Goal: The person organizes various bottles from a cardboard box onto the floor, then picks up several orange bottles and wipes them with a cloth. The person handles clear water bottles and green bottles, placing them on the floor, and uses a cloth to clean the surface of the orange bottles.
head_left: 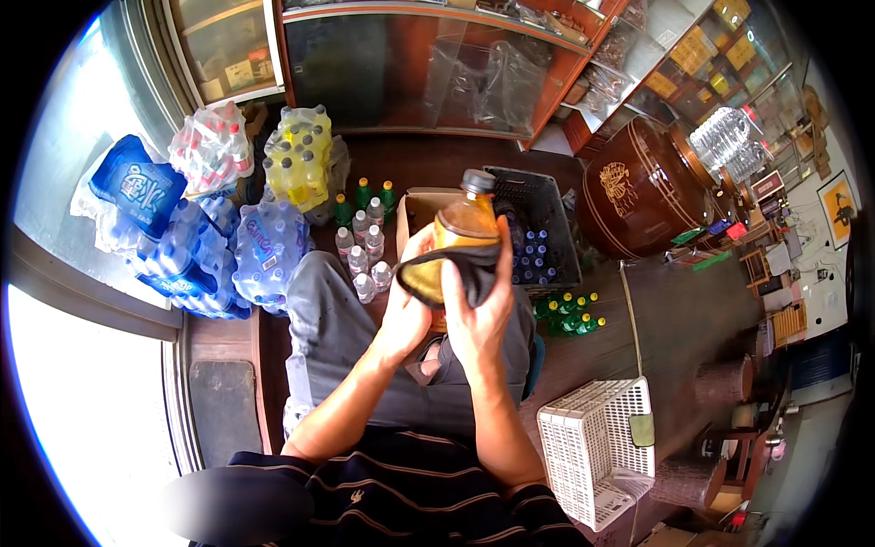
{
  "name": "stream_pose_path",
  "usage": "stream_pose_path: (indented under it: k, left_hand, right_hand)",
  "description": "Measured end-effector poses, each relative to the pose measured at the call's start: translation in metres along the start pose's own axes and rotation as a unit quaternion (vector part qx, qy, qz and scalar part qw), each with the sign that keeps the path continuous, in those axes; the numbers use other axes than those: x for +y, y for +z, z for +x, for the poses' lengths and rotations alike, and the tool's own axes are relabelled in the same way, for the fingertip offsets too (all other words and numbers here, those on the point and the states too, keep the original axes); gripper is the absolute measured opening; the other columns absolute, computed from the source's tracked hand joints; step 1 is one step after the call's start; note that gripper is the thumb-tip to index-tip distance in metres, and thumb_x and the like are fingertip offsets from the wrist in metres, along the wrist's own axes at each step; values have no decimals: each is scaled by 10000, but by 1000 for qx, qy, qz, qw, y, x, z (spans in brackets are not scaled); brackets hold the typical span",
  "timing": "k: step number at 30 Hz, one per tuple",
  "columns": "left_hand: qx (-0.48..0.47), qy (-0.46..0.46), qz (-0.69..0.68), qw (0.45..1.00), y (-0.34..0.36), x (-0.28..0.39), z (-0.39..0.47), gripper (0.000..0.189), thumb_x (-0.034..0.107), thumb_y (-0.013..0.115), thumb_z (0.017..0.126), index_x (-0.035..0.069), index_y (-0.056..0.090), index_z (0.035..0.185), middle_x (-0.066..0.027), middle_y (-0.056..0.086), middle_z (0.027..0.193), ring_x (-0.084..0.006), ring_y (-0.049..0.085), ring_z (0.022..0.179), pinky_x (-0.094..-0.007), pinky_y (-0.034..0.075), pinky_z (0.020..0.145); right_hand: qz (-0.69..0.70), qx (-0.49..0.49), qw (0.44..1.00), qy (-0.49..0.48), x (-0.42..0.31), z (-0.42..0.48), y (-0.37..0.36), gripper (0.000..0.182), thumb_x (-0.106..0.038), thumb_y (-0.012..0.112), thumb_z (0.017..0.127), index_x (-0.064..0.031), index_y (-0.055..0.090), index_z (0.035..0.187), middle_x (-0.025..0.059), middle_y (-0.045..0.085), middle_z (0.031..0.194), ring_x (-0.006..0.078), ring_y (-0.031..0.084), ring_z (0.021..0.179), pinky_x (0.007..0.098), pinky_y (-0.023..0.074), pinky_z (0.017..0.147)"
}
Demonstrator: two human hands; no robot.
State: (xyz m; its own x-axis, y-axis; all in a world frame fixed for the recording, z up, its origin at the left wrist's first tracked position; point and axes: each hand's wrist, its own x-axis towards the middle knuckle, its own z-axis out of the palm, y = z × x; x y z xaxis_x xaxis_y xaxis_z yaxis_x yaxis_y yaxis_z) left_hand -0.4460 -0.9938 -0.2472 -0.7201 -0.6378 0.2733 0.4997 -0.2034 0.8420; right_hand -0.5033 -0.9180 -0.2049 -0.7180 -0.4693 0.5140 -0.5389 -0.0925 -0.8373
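Observation:
Above my lap, a plastic bottle of amber drink [472, 215] with a dark cap stands tilted between both hands. My left hand [409, 301] is wrapped round its left side, partly hidden by a dark and yellow cloth [437, 273]. The cloth lies against the bottle's lower part, and my right hand [480, 301] presses it there, thumb on top. Behind the bottle is an open cardboard box [412, 205]; its contents are mostly hidden. Clear bottles with white caps [357, 260] stand to the box's left, near green bottles [364, 191].
A black plastic crate [564, 232] holds blue-capped bottles. Green bottles with yellow caps [574, 314] stand beside it. Shrink-wrapped bottle packs [270, 249] are stacked at the left. A white plastic basket [581, 444] lies at lower right, and a large brown urn [636, 184] stands at upper right.

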Motion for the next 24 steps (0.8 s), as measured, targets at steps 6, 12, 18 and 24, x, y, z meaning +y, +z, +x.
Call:
stream_pose_path:
  k: [6, 12, 18, 24]
  left_hand:
    - [-40, -76, -94, 992, 2, -17, -15, 437, 154, 376, 1078, 29, 359, 1497, -110, 467, 1460, -200, 455, 1335, -341, 357, 1130]
    - [-65, -9, -19, 998, 15, -7, -15, 607, 142, 568, 995, 25, 293, 1523, -130, 460, 1455, -228, 446, 1341, -378, 345, 1127]
    - [-69, 133, 177, 973, 12, -8, -8, 618, 163, 679, 914, -18, 393, 1431, -149, 532, 1333, -235, 496, 1260, -368, 378, 1080]
    - [-162, -65, -87, 981, 13, -5, -11, 646, 338, 604, 995, -8, 339, 1472, -95, 529, 1353, -176, 516, 1220, -340, 402, 1057]
  right_hand:
    - [-5, -7, 1000, 22, -13, 26, -21, 810, -66, 814, 751, 20, 413, 1450, 204, 587, 1316, 249, 598, 1184, 365, 456, 1026]
    - [182, -157, 959, 152, -25, 68, -50, 605, -8, 751, 820, -21, 525, 1380, 66, 682, 1090, 140, 650, 1007, 279, 509, 924]
    - [171, -159, 961, 148, -23, 81, -52, 428, -2, 687, 858, -24, 622, 1280, 29, 689, 1006, 85, 635, 933, 245, 501, 881]
    - [334, -252, 887, 193, -16, 92, -70, 540, -87, 725, 816, -32, 577, 1333, 34, 678, 982, 109, 636, 943, 260, 496, 883]
